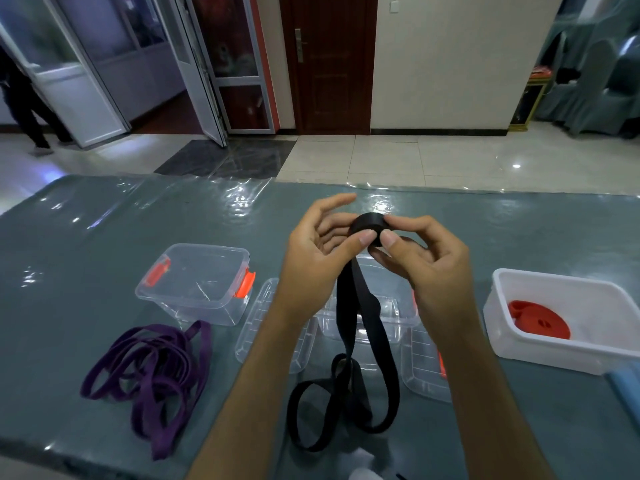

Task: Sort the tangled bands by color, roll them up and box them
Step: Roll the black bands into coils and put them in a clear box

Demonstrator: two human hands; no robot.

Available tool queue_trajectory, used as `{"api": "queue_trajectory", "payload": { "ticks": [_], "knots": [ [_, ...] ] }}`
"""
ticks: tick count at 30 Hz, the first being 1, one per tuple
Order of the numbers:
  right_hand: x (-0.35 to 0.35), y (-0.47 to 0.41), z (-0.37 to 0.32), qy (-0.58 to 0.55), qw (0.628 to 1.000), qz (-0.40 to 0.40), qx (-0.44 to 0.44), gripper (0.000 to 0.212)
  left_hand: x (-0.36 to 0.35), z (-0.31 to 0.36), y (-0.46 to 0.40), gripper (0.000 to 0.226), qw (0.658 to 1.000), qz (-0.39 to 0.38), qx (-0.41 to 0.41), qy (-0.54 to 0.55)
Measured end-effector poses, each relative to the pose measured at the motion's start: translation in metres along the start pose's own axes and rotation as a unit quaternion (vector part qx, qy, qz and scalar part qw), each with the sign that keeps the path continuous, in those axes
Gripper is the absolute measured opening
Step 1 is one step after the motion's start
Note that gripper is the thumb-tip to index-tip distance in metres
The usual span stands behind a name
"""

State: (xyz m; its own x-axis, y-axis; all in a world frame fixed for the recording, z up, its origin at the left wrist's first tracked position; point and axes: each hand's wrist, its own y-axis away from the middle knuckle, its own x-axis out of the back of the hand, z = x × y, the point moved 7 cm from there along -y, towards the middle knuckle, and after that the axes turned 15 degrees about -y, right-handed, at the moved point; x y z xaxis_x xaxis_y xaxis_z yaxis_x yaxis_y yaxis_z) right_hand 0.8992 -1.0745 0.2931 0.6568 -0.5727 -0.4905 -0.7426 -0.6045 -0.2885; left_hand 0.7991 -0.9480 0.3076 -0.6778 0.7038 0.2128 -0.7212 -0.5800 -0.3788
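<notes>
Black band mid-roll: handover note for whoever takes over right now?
Left hand and right hand: fingers pinch the black roll above the table; the black band hangs from it, its loose tail looping on the table.
Done: red roll lies in the white bin.
Left: finish rolling black and box it. Purple bands lie unrolled in a heap front left.
Clear box with orange latches stands open behind the purple heap; another stands behind the hands.
</notes>
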Motion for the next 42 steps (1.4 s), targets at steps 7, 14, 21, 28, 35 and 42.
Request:
{"api": "queue_trajectory", "payload": {
  "ticks": [7,14,21,28,35,42],
  "knots": [
    [0.003,-0.004,-0.003,0.035,0.999,-0.002,0.011,0.014,0.005,0.004,0.001,0.023,0.999,0.032,-0.038,0.001],
    [0.009,0.000,-0.007,-0.033,0.997,0.061,0.041,0.030,-0.016,0.003,0.001,0.035,0.998,0.008,-0.044,-0.054],
    [0.005,0.000,0.000,-0.022,0.998,0.049,0.015,0.026,-0.014,0.009,0.002,0.038,0.988,-0.007,-0.087,-0.130],
    [0.004,-0.001,-0.012,0.011,0.998,0.043,0.038,0.032,-0.008,0.008,0.006,0.037,0.998,0.057,-0.033,-0.010],
    [0.005,0.002,-0.009,-0.036,0.998,0.054,0.027,0.020,-0.016,0.004,0.007,0.028,0.999,0.031,-0.038,-0.011],
    [0.013,-0.002,-0.011,0.037,0.997,0.050,0.042,0.029,-0.013,0.002,0.004,0.031,0.995,0.006,-0.069,-0.070]
  ]
}}
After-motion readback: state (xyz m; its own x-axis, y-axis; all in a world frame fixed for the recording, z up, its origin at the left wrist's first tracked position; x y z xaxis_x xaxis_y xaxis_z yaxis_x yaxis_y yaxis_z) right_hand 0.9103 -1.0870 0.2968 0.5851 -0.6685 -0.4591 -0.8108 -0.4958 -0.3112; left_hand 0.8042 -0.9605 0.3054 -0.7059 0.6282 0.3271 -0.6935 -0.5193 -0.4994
